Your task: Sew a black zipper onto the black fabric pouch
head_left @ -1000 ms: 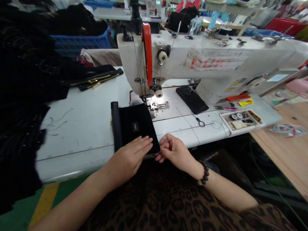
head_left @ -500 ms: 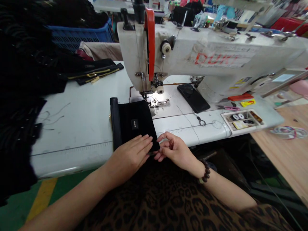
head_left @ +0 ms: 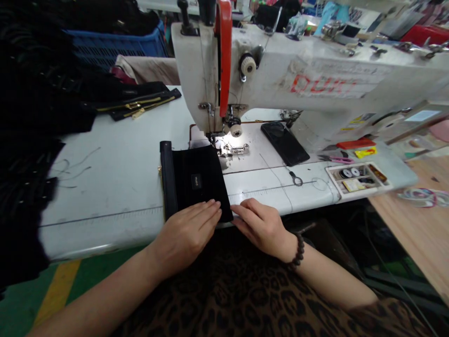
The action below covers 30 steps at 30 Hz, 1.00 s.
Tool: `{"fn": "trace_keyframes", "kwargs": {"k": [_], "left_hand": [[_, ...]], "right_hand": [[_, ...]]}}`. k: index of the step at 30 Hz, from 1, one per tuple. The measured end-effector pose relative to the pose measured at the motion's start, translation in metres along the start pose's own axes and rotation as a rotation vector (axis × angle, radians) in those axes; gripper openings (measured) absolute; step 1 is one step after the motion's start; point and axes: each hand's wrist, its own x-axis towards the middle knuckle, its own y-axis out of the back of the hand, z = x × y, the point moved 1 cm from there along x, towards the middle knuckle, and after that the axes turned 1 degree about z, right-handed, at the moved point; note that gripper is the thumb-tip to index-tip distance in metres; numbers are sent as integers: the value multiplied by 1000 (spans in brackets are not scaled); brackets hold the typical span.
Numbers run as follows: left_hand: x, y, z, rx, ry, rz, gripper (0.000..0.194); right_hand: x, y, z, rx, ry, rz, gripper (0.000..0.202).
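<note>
The black pouch (head_left: 196, 182) lies just before the sewing machine's presser foot (head_left: 231, 150), long axis pointing toward it. The left hand (head_left: 185, 231) presses flat, open, on its near edge; the right hand (head_left: 261, 224), open and empty, touches its near right corner.

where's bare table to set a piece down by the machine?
Widest bare patch: table left of the black pouch, below the zipper strips. Smaller strip between right hand and scissors. Crowded: under the machine, around phone and parts tray. Left hand lies flat on the pouch.
</note>
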Motion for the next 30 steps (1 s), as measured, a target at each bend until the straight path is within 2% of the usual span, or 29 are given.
{"fn": "trace_keyframes", "kwargs": {"k": [4, 10, 16, 22, 30], "left_hand": [[0, 3, 0, -35, 24, 47, 24], [-3, 8, -2, -103, 38, 83, 27], [-1, 8, -5, -94, 39, 59, 28], [6, 5, -11, -107, 34, 60, 32], [7, -1, -25, -52, 2, 39, 34]], "right_hand": [[7, 0, -1, -143, 240, 79, 19], [22, 13, -7, -164, 400, 63, 17], [27, 9, -6, -135, 408, -19, 17], [28, 1, 1, -64, 351, -115, 15], [45, 1, 15, -75, 354, -221, 14]]}}
